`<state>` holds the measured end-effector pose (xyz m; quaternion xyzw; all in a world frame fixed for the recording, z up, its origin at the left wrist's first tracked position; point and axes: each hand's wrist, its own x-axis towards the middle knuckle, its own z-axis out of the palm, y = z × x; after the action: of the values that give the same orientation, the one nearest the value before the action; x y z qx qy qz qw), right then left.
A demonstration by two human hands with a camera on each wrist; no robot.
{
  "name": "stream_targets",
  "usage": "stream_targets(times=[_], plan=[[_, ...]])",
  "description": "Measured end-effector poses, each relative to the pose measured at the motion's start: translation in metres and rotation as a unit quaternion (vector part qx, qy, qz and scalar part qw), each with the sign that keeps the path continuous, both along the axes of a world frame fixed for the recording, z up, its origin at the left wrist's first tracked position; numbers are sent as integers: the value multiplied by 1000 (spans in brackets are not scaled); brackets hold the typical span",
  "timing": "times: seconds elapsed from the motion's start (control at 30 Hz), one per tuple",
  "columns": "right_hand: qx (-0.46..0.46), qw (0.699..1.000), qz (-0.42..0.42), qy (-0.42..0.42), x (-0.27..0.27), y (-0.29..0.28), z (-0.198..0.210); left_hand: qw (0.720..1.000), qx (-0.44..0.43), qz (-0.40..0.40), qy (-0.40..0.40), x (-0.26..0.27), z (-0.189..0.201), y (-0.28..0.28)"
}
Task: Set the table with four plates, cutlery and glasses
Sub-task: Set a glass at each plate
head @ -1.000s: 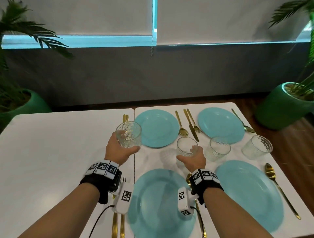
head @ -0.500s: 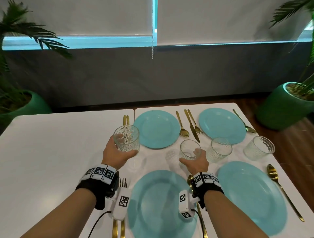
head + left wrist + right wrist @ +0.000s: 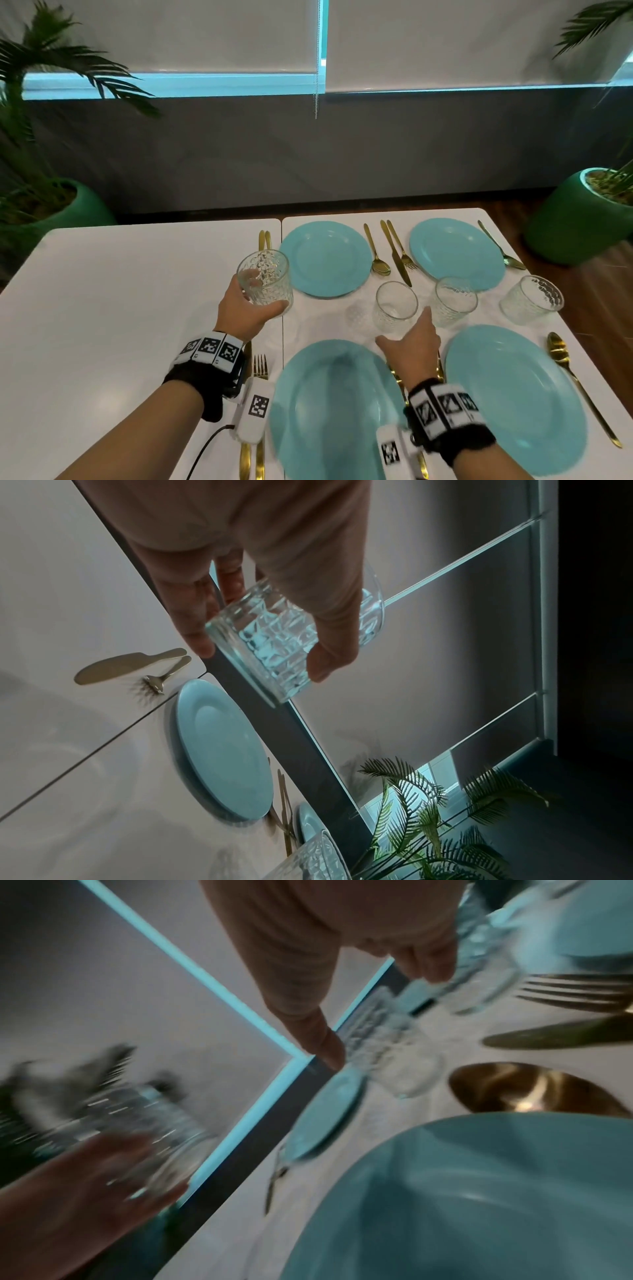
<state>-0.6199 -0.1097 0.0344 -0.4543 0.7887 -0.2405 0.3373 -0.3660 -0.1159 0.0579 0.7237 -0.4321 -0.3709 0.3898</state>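
My left hand grips a textured clear glass and holds it above the seam between the two white tables; the left wrist view shows thumb and fingers curled round that glass. My right hand is open, with thumb and fingers spread just behind a second glass that stands on the table between the plates. Whether the hand touches this glass I cannot tell. Blue plates lie at far left, far right, near left and near right.
Two more glasses stand to the right. Gold cutlery lies beside the plates: a spoon, a knife, a near-right spoon and a near-left fork. Green plant pots flank the tables. The left table is bare.
My right hand has let go of the glass it held, leaving it standing, and has drawn back with fingers spread. My left hand keeps its glass raised in about the same place.
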Motion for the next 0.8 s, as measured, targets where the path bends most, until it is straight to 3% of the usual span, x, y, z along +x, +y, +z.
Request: stream_targets(times=[0.07, 0.13, 0.33, 0.53, 0.7, 0.8], plan=[[-68, 994, 86, 29, 15, 17, 16, 1000, 3, -9, 1, 2, 0, 3], [-93, 982, 165, -24, 32, 16, 32, 1000, 7, -20, 4, 2, 0, 5], [3, 943, 286, -170, 92, -17, 43, 998, 10, -68, 2, -2, 3, 13], [29, 921, 283, -265, 121, -28, 30, 994, 20, -111, 10, 11, 6, 21], [1, 930, 266, -254, 136, -29, 17, 993, 46, -104, 35, 25, -3, 25], [-9, 944, 250, -217, 144, -32, 9, 991, 84, -107, -12, 36, -8, 23]])
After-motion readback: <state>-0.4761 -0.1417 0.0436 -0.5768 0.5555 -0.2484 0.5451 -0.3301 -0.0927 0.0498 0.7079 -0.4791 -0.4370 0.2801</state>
